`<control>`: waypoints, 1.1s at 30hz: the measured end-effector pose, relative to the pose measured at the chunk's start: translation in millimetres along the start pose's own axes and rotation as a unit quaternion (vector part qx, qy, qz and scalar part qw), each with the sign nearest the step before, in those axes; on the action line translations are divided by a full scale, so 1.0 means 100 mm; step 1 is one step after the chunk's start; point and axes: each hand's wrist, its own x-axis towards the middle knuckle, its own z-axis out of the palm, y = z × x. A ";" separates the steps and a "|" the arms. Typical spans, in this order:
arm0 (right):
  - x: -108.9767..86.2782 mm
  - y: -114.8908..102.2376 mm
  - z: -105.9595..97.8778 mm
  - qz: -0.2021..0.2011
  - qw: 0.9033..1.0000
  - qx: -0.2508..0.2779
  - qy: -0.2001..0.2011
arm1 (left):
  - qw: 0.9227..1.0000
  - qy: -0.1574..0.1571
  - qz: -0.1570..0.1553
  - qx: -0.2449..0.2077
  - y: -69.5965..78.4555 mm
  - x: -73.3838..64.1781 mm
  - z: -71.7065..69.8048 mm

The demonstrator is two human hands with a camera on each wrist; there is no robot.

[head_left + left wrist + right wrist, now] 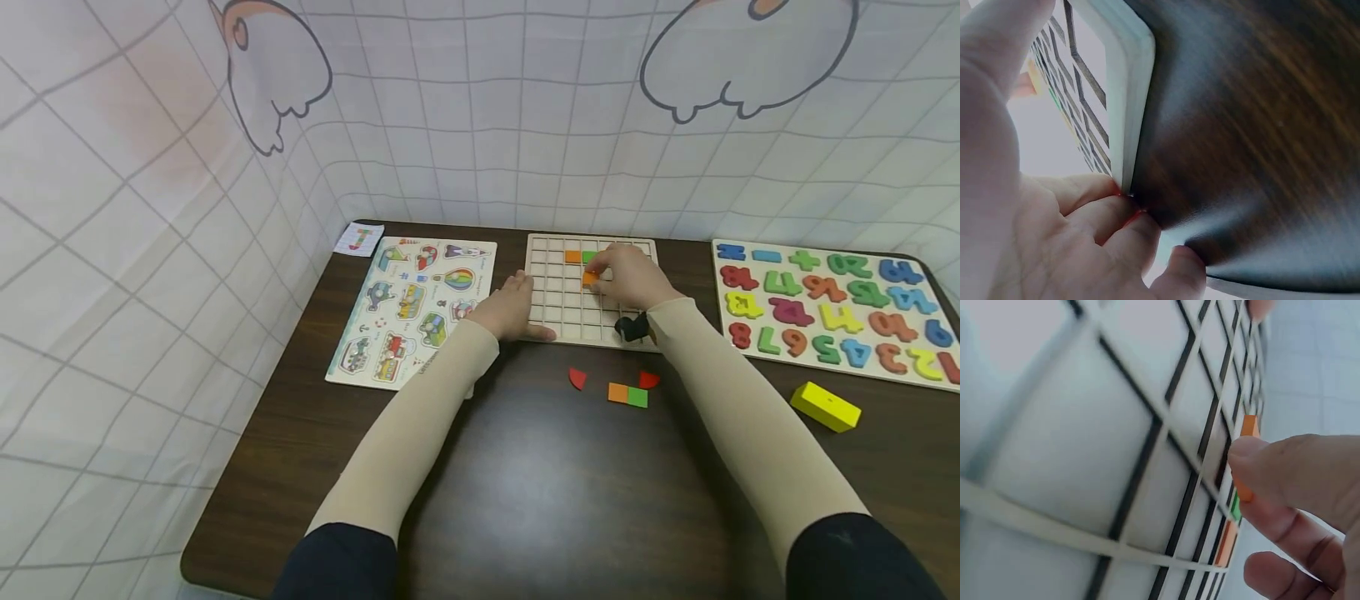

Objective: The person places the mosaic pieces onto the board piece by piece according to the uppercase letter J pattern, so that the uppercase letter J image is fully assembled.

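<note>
My right hand [628, 273] pinches a small orange square tile [1247, 428] between thumb and fingers, close over a pale wooden grid board [555, 312]. Beside those fingers, on the board's far rows, lie another orange tile [573, 257] and a green tile [588, 257]. My left hand [508, 308] rests at the board's left edge, its thumb stretched along the near left corner. Seen from the left wrist, the fingers [1107, 215] touch the side of the board and the table.
Before the board lie red quarter-round pieces [577, 378], an orange tile [617, 392] and a green one [637, 397]. A picture puzzle board [360, 308] stands left, a number puzzle [765, 304] right. A yellow block [825, 406] and a small card [359, 239] are also there.
</note>
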 end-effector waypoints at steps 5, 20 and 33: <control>0.11 0.09 0.00 0.017 1.000 -0.005 0.000 | 1.000 -0.002 0.004 -0.004 0.02 0.00 0.03; 0.13 0.17 -0.03 0.061 0.997 0.038 -0.004 | 1.000 -0.001 0.003 0.002 0.04 0.03 0.06; -0.06 0.05 0.03 0.015 0.999 0.034 0.006 | 1.000 -0.001 -0.007 0.005 0.00 0.02 0.01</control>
